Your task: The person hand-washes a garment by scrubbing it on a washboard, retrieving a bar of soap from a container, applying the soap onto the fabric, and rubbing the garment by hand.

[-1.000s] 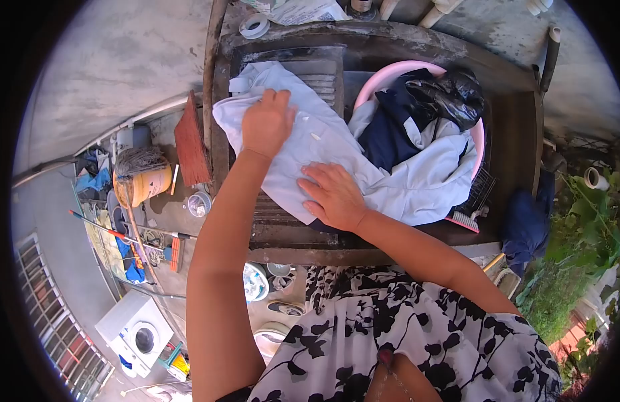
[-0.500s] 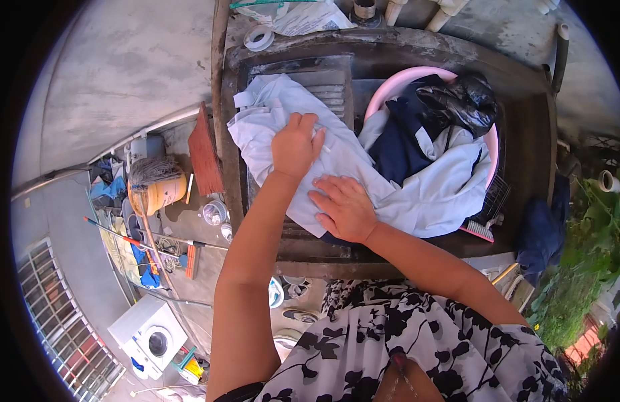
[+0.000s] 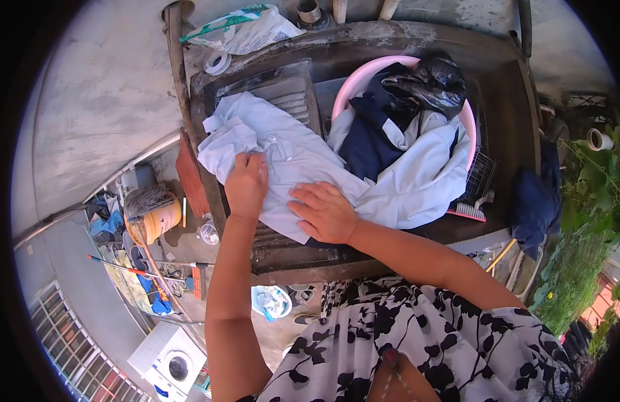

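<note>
A pale blue garment (image 3: 293, 151) lies spread over the ridged washboard part (image 3: 286, 100) of a dark stone sink. My left hand (image 3: 246, 184) is closed, its curled fingers pressed on the cloth near its bunched left part. What lies under those fingers is hidden. A small whitish, foam-like patch shows just beyond them. My right hand (image 3: 325, 211) rests flat on the garment, fingers apart. The cloth runs on to the right, to a pink basin (image 3: 353, 84) holding dark navy cloth (image 3: 367, 137), more pale cloth and a black plastic bag (image 3: 434, 87).
A pink-backed brush (image 3: 467, 212) and a black wire basket (image 3: 481, 175) lie right of the basin. A roll of tape (image 3: 217, 63) and a plastic sack (image 3: 246, 30) sit on the far ledge. Dark cloth (image 3: 532, 201) hangs over the sink's right edge. A washing machine (image 3: 173, 358) stands lower left.
My left hand has drawn toward me and slightly left across the garment, whose left part is more bunched. My right hand stays flat on the cloth. The view has shifted right.
</note>
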Motion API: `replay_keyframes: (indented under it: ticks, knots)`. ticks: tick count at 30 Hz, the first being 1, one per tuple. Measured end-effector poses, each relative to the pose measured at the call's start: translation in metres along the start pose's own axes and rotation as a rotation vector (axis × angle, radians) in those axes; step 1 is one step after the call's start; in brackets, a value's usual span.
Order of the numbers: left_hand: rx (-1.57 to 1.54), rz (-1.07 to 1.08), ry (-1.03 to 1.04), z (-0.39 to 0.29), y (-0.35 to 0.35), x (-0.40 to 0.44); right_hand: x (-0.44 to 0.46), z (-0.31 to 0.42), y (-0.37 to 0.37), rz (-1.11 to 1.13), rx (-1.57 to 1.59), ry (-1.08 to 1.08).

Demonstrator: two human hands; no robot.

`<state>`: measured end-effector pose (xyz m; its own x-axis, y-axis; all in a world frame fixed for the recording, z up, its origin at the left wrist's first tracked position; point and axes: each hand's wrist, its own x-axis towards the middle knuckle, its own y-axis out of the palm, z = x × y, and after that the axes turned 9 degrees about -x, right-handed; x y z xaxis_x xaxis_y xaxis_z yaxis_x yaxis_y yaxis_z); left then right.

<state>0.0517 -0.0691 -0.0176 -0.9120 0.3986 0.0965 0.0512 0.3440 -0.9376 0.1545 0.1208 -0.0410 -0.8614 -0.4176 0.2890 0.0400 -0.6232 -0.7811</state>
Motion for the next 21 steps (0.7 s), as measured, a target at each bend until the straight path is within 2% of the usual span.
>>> replay_keyframes:
  ticks: [1, 3, 5, 7, 9, 11, 13, 15, 16, 19, 21]
  knots:
    - [-0.099, -0.104, -0.034, -0.003, -0.003, -0.001, 0.000, 0.000, 0.000, 0.001, 0.003, 0.002]
    - [-0.160, -0.138, -0.061, -0.018, 0.003, 0.000, 0.001, 0.002, -0.003, -0.002, 0.000, 0.008]
    - [-0.235, -0.164, 0.054, -0.027, 0.014, 0.002, 0.003, 0.002, -0.009, 0.003, 0.045, 0.002]
    - [-0.238, -0.151, 0.049, -0.018, 0.033, -0.002, -0.001, -0.002, -0.010, -0.009, 0.122, 0.002]
    - [-0.195, -0.303, -0.026, -0.006, 0.046, 0.006, 0.002, -0.018, -0.023, -0.021, 0.190, -0.013]
    - [-0.190, -0.307, -0.061, -0.013, 0.047, 0.007, 0.006, -0.033, -0.054, -0.164, 0.049, 0.056]
    - [-0.163, -0.331, -0.096, -0.013, 0.045, 0.009, 0.004, -0.060, -0.068, -0.214, -0.122, 0.172]
    - [-0.200, -0.294, -0.108, -0.011, 0.045, 0.007, -0.006, -0.079, -0.068, -0.202, -0.247, 0.341]
    - [-0.191, -0.295, -0.111, -0.013, 0.043, 0.006, -0.012, -0.088, -0.068, -0.101, -0.224, 0.371]
    - [-0.231, -0.289, -0.104, -0.032, 0.034, 0.002, -0.020, -0.091, -0.064, -0.025, -0.276, 0.326]
    - [-0.265, -0.182, 0.032, -0.053, 0.031, -0.011, -0.022, -0.090, -0.062, -0.015, -0.272, 0.333]
